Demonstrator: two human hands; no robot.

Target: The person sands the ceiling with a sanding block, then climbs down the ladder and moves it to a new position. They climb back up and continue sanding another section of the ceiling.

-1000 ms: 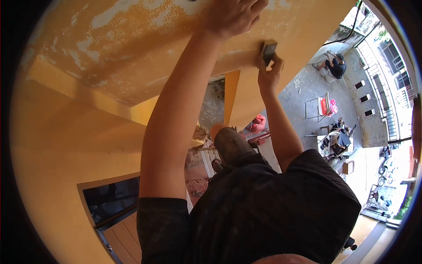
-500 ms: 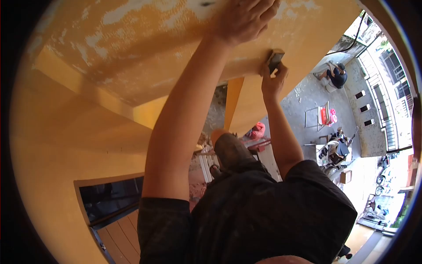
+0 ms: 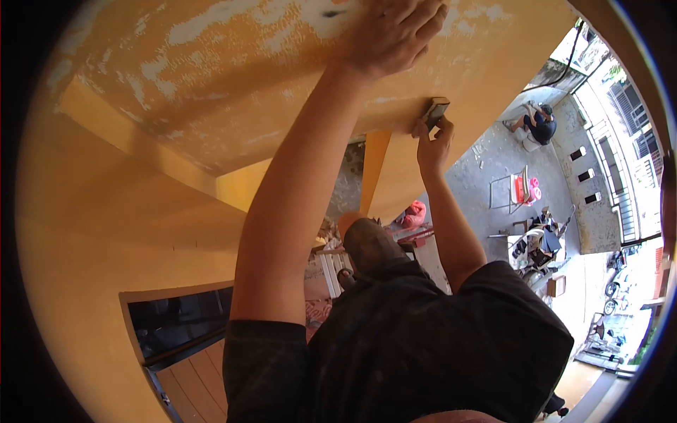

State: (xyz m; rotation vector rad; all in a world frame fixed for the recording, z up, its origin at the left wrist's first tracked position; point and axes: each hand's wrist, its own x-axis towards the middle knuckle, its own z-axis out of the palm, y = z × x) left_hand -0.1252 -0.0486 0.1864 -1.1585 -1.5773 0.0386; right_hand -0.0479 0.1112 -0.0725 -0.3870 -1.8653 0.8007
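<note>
My left hand (image 3: 398,35) lies against the yellow overhead surface (image 3: 233,92), its fingers stretched out and nothing visible in it. White patches and worn paint mark that surface. Lower and to the right, my right hand (image 3: 434,144) grips a small sanding block (image 3: 436,109) by its near end. The block has a dark face and a pale tan edge. It is held up at the yellow surface, near the beam's lower edge; whether it touches cannot be made out.
Far below, a person (image 3: 542,127) sits by a wall at right. A folding chair (image 3: 520,188) with red items and a cluttered table (image 3: 539,243) stand on the grey floor. A dark window (image 3: 180,317) is at lower left. A black cable (image 3: 572,60) hangs at upper right.
My right hand and the sanding block have shifted slightly down and left in view, and the block is turned a little. My left hand stays in nearly the same place.
</note>
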